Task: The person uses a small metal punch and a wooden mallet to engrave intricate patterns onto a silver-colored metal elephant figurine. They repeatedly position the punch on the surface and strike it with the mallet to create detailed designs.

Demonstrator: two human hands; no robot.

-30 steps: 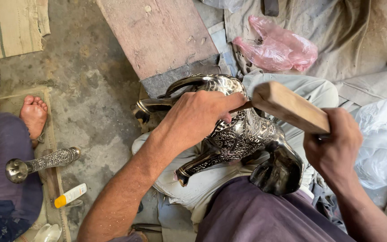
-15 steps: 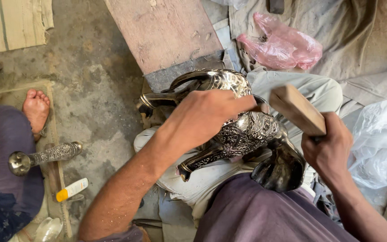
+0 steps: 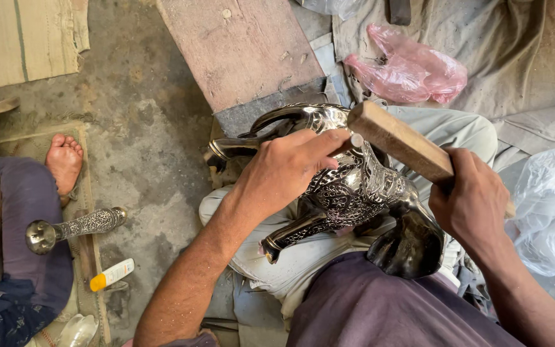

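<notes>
Far left of frame: another person's bare foot [image 3: 64,160] on a woven mat [image 3: 24,38], dark purple clothing [image 3: 24,238] below it. Just right of that, lower left, an engraved metal spout-like piece [image 3: 75,227] lies across the knee area, and a small white tube with an orange cap [image 3: 112,274] sits on the concrete floor [image 3: 136,115]. Upper centre: a worn wooden plank [image 3: 239,48] slanting down toward the lap. Centre: the left hand [image 3: 284,170] comes in from the lower left, fingers curled and closed around a thin metal punch [image 3: 352,141], its tip hidden behind the fingers, pressed against the top of the engraved silver vessel [image 3: 348,193]. The vessel lies tilted on the person's lap, over light trousers [image 3: 290,263] and a purple shirt [image 3: 367,308], curved handle toward upper left, dark plain end toward lower right. Right of centre: a rectangular wooden mallet block [image 3: 399,141] angled from upper left to lower right, its upper end just beside the punch head; touching or not, cannot tell. The right hand [image 3: 470,205] at mid right grips the lower end of the block, fingers wrapped shut. Upper right: a crumpled pink plastic bag [image 3: 409,71] on a grey cloth [image 3: 515,38]. Far right edge: a clear plastic bag [image 3: 550,205].
</notes>
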